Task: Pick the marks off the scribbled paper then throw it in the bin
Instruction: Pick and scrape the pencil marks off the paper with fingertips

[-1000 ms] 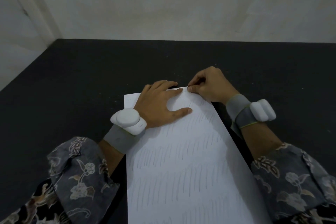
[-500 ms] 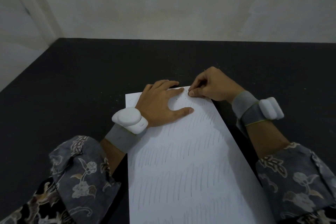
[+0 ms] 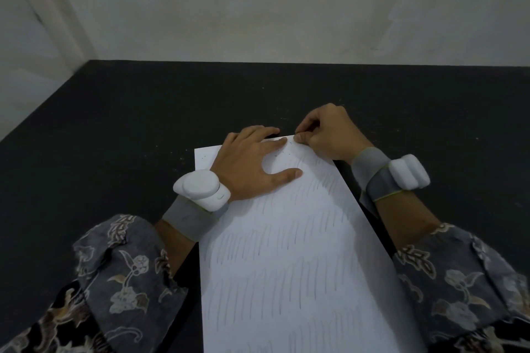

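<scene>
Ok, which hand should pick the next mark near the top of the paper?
Right. The right hand is already pinching at the far edge of the paper, beside the small marks. The left hand lies flat, pressing the sheet down, so it is best left there.

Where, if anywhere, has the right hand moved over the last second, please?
No: the right hand still pinches at the far right corner of the paper, as before.

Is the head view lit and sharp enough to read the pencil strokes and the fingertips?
Head view: dim, even light; paper strokes faint but legible; soft shadow beside the left hand; right hand fingertips sharp; wide-angle bending at the edges; no glare.
</scene>
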`<action>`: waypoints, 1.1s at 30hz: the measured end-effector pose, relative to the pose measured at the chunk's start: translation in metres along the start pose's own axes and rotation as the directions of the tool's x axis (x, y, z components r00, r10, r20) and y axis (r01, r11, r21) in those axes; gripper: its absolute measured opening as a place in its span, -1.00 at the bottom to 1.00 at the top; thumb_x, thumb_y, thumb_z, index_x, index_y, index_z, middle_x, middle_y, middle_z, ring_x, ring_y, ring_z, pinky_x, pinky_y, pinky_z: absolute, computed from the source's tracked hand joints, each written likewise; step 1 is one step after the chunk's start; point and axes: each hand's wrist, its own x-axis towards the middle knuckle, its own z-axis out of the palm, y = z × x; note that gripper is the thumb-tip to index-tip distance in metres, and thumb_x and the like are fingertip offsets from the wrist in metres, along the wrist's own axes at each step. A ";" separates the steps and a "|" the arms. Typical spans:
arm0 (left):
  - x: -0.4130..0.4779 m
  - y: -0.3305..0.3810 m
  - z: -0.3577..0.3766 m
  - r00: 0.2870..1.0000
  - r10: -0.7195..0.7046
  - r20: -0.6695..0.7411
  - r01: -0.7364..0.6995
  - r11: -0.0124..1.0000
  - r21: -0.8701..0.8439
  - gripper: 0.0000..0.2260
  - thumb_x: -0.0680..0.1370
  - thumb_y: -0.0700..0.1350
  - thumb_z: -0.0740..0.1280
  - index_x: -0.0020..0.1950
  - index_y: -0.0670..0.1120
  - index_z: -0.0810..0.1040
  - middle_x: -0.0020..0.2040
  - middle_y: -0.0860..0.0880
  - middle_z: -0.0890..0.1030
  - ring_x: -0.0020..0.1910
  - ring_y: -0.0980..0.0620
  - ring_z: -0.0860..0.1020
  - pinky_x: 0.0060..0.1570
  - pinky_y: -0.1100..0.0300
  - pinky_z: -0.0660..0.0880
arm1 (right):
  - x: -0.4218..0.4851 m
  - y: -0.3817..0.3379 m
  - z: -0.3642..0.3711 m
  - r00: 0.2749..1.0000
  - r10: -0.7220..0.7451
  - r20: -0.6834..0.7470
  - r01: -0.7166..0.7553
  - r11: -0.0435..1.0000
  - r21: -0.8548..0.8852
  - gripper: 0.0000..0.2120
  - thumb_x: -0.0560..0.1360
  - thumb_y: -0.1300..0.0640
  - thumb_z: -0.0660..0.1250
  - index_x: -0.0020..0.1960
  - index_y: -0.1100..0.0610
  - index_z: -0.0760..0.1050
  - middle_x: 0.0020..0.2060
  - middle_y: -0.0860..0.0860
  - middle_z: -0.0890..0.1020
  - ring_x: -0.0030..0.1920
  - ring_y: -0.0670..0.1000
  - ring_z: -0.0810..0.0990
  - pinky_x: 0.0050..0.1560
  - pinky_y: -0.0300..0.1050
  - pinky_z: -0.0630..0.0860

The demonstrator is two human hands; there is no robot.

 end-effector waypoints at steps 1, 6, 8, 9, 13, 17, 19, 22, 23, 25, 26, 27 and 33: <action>0.000 0.000 0.000 1.000 0.002 -0.004 -0.002 1.000 -0.002 -0.24 0.36 0.46 0.04 0.46 0.12 0.35 0.50 0.14 0.27 0.49 0.10 0.16 0.40 0.10 0.07 | -0.001 0.000 0.000 1.000 -0.007 0.009 0.007 1.000 -0.008 -0.90 0.47 0.22 0.40 -0.02 0.13 0.61 -0.17 -0.05 0.58 -0.17 -0.14 0.53 -0.21 -0.38 0.42; 0.001 -0.002 0.003 1.000 0.003 0.000 -0.003 1.000 0.000 -0.23 0.36 0.48 0.03 0.46 0.13 0.35 0.49 0.15 0.28 0.48 0.11 0.17 0.39 0.10 0.09 | -0.005 -0.003 -0.013 0.969 -0.016 0.245 0.015 1.000 0.004 -0.93 0.44 0.20 0.43 -0.14 0.04 0.61 -0.19 -0.09 0.61 -0.12 -0.10 0.57 -0.11 -0.31 0.49; 0.001 -0.001 0.002 1.000 0.009 -0.006 -0.009 1.000 0.003 -0.22 0.35 0.49 0.02 0.46 0.12 0.35 0.49 0.15 0.28 0.48 0.10 0.17 0.39 0.11 0.09 | -0.002 -0.001 -0.007 0.992 -0.002 0.123 0.001 1.000 0.001 -0.94 0.45 0.21 0.42 -0.09 0.09 0.62 -0.20 -0.07 0.60 -0.14 -0.12 0.56 -0.19 -0.35 0.46; 0.000 0.000 0.002 1.000 0.010 -0.010 -0.010 1.000 0.003 -0.23 0.35 0.48 0.03 0.46 0.12 0.36 0.49 0.15 0.28 0.48 0.10 0.17 0.39 0.11 0.08 | -0.001 -0.001 -0.002 0.999 0.003 0.053 -0.004 1.000 0.006 -0.93 0.46 0.21 0.42 -0.06 0.11 0.63 -0.20 -0.07 0.59 -0.16 -0.13 0.55 -0.23 -0.37 0.43; -0.001 -0.001 0.000 1.000 -0.002 -0.005 0.002 1.000 -0.007 -0.25 0.36 0.45 0.05 0.47 0.12 0.34 0.50 0.14 0.27 0.48 0.10 0.16 0.40 0.11 0.07 | 0.000 0.000 -0.001 0.998 -0.010 0.064 0.011 1.000 -0.001 -0.91 0.46 0.20 0.42 -0.04 0.11 0.63 -0.20 -0.09 0.58 -0.15 -0.14 0.55 -0.21 -0.38 0.42; 0.001 -0.001 0.003 1.000 0.002 0.010 -0.002 1.000 -0.002 -0.22 0.35 0.49 0.02 0.47 0.13 0.34 0.50 0.14 0.26 0.48 0.09 0.17 0.41 0.10 0.08 | -0.002 0.003 -0.009 0.985 -0.015 0.171 0.014 1.000 0.004 -0.89 0.44 0.18 0.43 -0.03 0.10 0.64 -0.18 -0.08 0.61 -0.11 -0.12 0.56 -0.12 -0.34 0.46; 0.001 -0.001 0.003 1.000 0.001 0.003 -0.001 1.000 0.003 -0.22 0.35 0.49 0.02 0.47 0.12 0.34 0.50 0.14 0.26 0.48 0.09 0.17 0.40 0.09 0.07 | 0.000 0.002 -0.003 0.999 0.001 0.051 -0.001 1.000 0.009 -0.90 0.45 0.20 0.42 -0.03 0.12 0.63 -0.18 -0.07 0.59 -0.16 -0.13 0.54 -0.20 -0.37 0.43; 0.001 -0.001 0.002 1.000 -0.009 0.001 0.009 1.000 0.001 -0.24 0.36 0.46 0.04 0.47 0.12 0.34 0.50 0.13 0.26 0.48 0.08 0.17 0.41 0.10 0.06 | 0.002 0.001 0.000 1.000 0.007 0.003 -0.007 1.000 -0.001 -0.91 0.46 0.20 0.41 -0.03 0.12 0.63 -0.18 -0.07 0.59 -0.18 -0.15 0.53 -0.25 -0.39 0.40; 0.000 -0.001 0.002 1.000 -0.014 0.002 0.014 1.000 -0.001 -0.24 0.36 0.46 0.04 0.47 0.12 0.34 0.50 0.14 0.26 0.48 0.09 0.17 0.41 0.10 0.06 | 0.002 0.002 -0.003 0.998 -0.002 0.059 0.002 1.000 -0.012 -0.90 0.46 0.20 0.41 -0.03 0.10 0.63 -0.17 -0.07 0.59 -0.16 -0.14 0.54 -0.22 -0.38 0.42; 0.001 -0.001 0.001 1.000 -0.017 0.018 0.017 1.000 -0.004 -0.23 0.35 0.47 0.03 0.47 0.12 0.33 0.51 0.14 0.25 0.48 0.09 0.16 0.41 0.10 0.06 | 0.001 0.003 -0.011 0.983 -0.001 0.184 0.004 1.000 -0.014 -0.91 0.45 0.19 0.42 -0.06 0.07 0.62 -0.16 -0.08 0.60 -0.11 -0.12 0.55 -0.13 -0.33 0.45; 0.001 -0.001 0.001 1.000 -0.016 0.025 0.016 1.000 -0.004 -0.22 0.35 0.47 0.03 0.48 0.12 0.33 0.51 0.14 0.24 0.49 0.09 0.16 0.41 0.10 0.06 | 0.000 0.003 -0.012 0.979 0.005 0.204 -0.002 1.000 -0.013 -0.92 0.44 0.18 0.42 -0.06 0.06 0.62 -0.17 -0.09 0.60 -0.10 -0.12 0.55 -0.09 -0.31 0.46; 0.001 -0.001 0.001 1.000 -0.012 0.027 0.012 1.000 -0.002 -0.22 0.35 0.46 0.02 0.48 0.12 0.33 0.51 0.13 0.25 0.49 0.09 0.16 0.42 0.09 0.07 | 0.000 0.004 -0.011 0.983 0.012 0.181 -0.009 1.000 -0.015 -0.92 0.44 0.18 0.43 -0.06 0.07 0.63 -0.17 -0.09 0.60 -0.10 -0.12 0.54 -0.07 -0.29 0.46; -0.001 0.000 -0.002 1.000 -0.008 0.015 0.008 1.000 0.003 -0.23 0.36 0.45 0.03 0.48 0.11 0.33 0.51 0.13 0.25 0.49 0.09 0.15 0.41 0.09 0.05 | 0.004 0.003 0.000 1.000 -0.009 -0.013 0.009 0.999 -0.035 -0.89 0.47 0.22 0.41 -0.01 0.14 0.63 -0.14 -0.03 0.60 -0.18 -0.14 0.52 -0.17 -0.35 0.43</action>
